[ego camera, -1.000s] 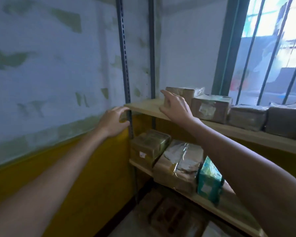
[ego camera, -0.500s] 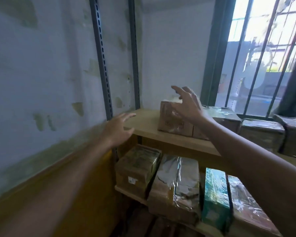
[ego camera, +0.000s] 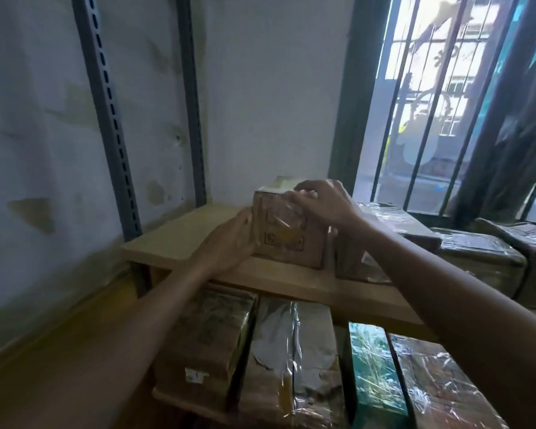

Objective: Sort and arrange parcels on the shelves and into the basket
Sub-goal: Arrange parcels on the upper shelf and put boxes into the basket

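**Both hands on the end box of the upper shelf**

A brown box (ego camera: 287,233) wrapped in clear film stands on the upper shelf (ego camera: 180,239), first in a row of parcels. The left hand (ego camera: 229,243) lies flat against its left side, palm on the cardboard, wrist above the shelf's front edge. The right hand (ego camera: 322,202) lies over the top right corner, its fingers (ego camera: 304,193) curled down onto the top face, so the box is grasped between the two hands. Its base looks to be on the board, though the contact line is blurred.

To the left of the box the shelf is bare wood out to the slotted grey post (ego camera: 106,119) at the corner. To the right, a second wrapped parcel (ego camera: 381,243) sits just beside the box, with more parcels (ego camera: 483,261) packed along under the barred window (ego camera: 440,103).

On the lower shelf (ego camera: 180,400), four parcels lie side by side: a brown box with a small label (ego camera: 208,339), a torn paper parcel (ego camera: 294,360), a green box (ego camera: 375,376) and a film-wrapped carton (ego camera: 437,388). They fill the board up to its front edge.
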Available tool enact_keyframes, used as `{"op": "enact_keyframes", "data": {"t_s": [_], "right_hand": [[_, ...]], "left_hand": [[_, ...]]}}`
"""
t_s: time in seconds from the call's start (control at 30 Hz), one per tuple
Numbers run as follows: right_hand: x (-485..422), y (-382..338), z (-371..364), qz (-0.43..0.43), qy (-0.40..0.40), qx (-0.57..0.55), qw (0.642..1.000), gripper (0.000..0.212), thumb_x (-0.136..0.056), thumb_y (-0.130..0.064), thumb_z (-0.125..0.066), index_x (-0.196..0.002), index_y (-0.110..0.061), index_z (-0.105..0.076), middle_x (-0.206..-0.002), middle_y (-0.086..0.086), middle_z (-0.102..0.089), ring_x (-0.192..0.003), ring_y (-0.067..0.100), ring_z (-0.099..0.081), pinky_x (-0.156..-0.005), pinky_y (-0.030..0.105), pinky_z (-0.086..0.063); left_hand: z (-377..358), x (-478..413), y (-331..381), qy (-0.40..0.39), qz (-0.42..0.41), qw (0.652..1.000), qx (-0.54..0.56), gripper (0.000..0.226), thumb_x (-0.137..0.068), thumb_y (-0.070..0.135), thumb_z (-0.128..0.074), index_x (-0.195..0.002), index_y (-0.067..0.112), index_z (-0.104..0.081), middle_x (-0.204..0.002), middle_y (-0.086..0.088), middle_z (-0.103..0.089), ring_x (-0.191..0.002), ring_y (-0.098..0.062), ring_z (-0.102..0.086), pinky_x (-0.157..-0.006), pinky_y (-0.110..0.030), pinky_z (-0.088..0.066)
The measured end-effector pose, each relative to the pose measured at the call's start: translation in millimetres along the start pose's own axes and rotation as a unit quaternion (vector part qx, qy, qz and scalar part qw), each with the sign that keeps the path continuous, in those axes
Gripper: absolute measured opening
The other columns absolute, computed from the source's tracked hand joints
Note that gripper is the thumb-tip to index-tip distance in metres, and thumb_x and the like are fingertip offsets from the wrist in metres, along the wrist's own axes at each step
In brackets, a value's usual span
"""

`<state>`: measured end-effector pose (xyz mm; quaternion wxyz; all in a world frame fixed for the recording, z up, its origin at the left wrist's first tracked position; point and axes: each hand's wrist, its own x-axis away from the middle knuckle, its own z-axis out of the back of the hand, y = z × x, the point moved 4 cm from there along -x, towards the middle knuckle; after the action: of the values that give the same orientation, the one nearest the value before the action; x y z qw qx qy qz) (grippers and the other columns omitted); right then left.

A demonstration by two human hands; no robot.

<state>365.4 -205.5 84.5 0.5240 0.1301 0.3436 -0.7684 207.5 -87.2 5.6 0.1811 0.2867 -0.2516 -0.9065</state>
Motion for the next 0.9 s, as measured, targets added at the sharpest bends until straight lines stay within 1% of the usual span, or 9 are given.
{"op": "enact_keyframes", "data": {"t_s": [0.07, 0.17, 0.3, 0.4, 0.47, 0.57, 0.67, 0.8, 0.9], "right_hand": [[-7.5, 6.3, -2.0, -0.014, -0.026, 0.008, 1.0, 0.042, -0.081, -0.053, -0.06, -0.108, -0.021, -0.069, -0.115, 0.007, -0.068, -0.106, 0.023, -0.06, -0.081, 0.026, -0.041], [-13.5, 10.2, -12.3, -0.026, -0.113, 0.061, 0.991, 0.067, -0.072, -0.05, -0.073, -0.13, -0.022, -0.055, -0.13, 0.006, -0.058, -0.12, 0.022, -0.051, -0.092, 0.025, -0.038], [-21.5, 10.4, -10.6, -0.039, -0.08, 0.031, 0.996, 0.068, -0.066, -0.037, -0.082, -0.127, -0.019, -0.058, -0.12, 0.004, -0.065, -0.105, 0.007, -0.055, -0.076, 0.003, -0.031], [-34.6, 3.6, -5.4, -0.068, -0.012, -0.005, 0.998, 0.054, -0.066, -0.038, -0.082, -0.115, -0.023, -0.066, -0.105, -0.002, -0.069, -0.098, 0.006, -0.059, -0.075, 0.006, -0.033], [-44.1, -3.7, 8.0, -0.088, 0.039, -0.04, 0.995, 0.045, -0.065, -0.042, -0.081, -0.105, -0.026, -0.069, -0.097, -0.003, -0.069, -0.095, 0.011, -0.062, -0.074, 0.018, -0.041], [-56.0, -21.5, 28.6, -0.098, 0.022, -0.089, 0.991, 0.033, -0.066, -0.048, -0.078, -0.091, -0.028, -0.07, -0.084, -0.003, -0.068, -0.076, 0.015, -0.066, -0.053, 0.025, -0.051], [-66.2, -37.9, 40.9, -0.087, 0.009, -0.143, 0.986, 0.028, -0.074, -0.046, -0.072, -0.09, -0.025, -0.064, -0.091, 0.003, -0.064, -0.077, 0.018, -0.067, -0.045, 0.027, -0.053], [-69.1, -43.6, 42.2, -0.092, 0.098, -0.282, 0.95, 0.052, -0.09, -0.046, -0.052, -0.134, -0.026, -0.035, -0.137, 0.007, -0.045, -0.118, 0.025, -0.054, -0.069, 0.031, -0.057], [-62.0, -52.3, 25.4, -0.018, 0.109, -0.22, 0.969, 0.068, -0.088, -0.047, -0.053, -0.145, -0.035, -0.018, -0.157, -0.002, -0.019, -0.138, 0.025, -0.034, -0.104, 0.043, -0.04]], "left_hand": [[-4.1, -13.4, -10.5, -0.029, 0.007, 0.999, 0.014, 0.068, -0.088, 0.043, -0.053, -0.143, 0.038, -0.013, -0.142, -0.001, -0.043, -0.12, -0.014, -0.046, -0.083, -0.022, -0.032], [-2.8, -30.4, -29.1, -0.073, 0.027, 0.996, 0.035, 0.075, -0.087, 0.045, -0.052, -0.142, 0.045, -0.002, -0.143, -0.006, -0.043, -0.122, -0.02, -0.046, -0.082, -0.022, -0.032], [0.4, -43.5, -42.5, -0.11, -0.004, 0.994, 0.029, 0.092, -0.081, 0.037, -0.064, -0.14, 0.048, 0.006, -0.142, -0.008, -0.043, -0.126, -0.02, -0.043, -0.085, -0.019, -0.031], [5.9, -48.9, -55.9, -0.118, -0.055, 0.991, 0.029, 0.1, -0.075, 0.013, -0.064, -0.143, 0.043, 0.003, -0.139, -0.003, -0.046, -0.118, -0.015, -0.048, -0.084, -0.022, -0.043], [9.8, -54.0, -63.2, -0.099, -0.085, 0.991, 0.039, 0.099, -0.072, 0.008, -0.067, -0.142, 0.04, -0.004, -0.131, 0.006, -0.049, -0.105, -0.009, -0.053, -0.081, -0.018, -0.048], [22.1, -61.8, -62.7, -0.028, -0.125, 0.989, 0.078, 0.087, -0.068, 0.027, -0.079, -0.132, 0.041, -0.022, -0.11, 0.026, -0.045, -0.096, 0.008, -0.045, -0.077, 0.001, -0.036], [32.5, -73.7, -52.8, 0.062, -0.121, 0.977, 0.164, 0.066, -0.072, 0.03, -0.076, -0.122, 0.032, -0.032, -0.105, 0.021, -0.05, -0.087, 0.016, -0.048, -0.082, -0.012, -0.044], [54.2, -91.8, -36.4, 0.159, -0.019, 0.946, 0.282, 0.066, -0.072, 0.044, -0.072, -0.125, 0.031, -0.034, -0.099, 0.024, -0.052, -0.082, 0.012, -0.051, -0.068, -0.008, -0.04], [60.2, -101.4, -33.3, 0.183, 0.017, 0.941, 0.285, 0.056, -0.075, 0.051, -0.066, -0.122, 0.032, -0.041, -0.098, 0.02, -0.054, -0.086, -0.002, -0.053, -0.072, -0.017, -0.039]]}}
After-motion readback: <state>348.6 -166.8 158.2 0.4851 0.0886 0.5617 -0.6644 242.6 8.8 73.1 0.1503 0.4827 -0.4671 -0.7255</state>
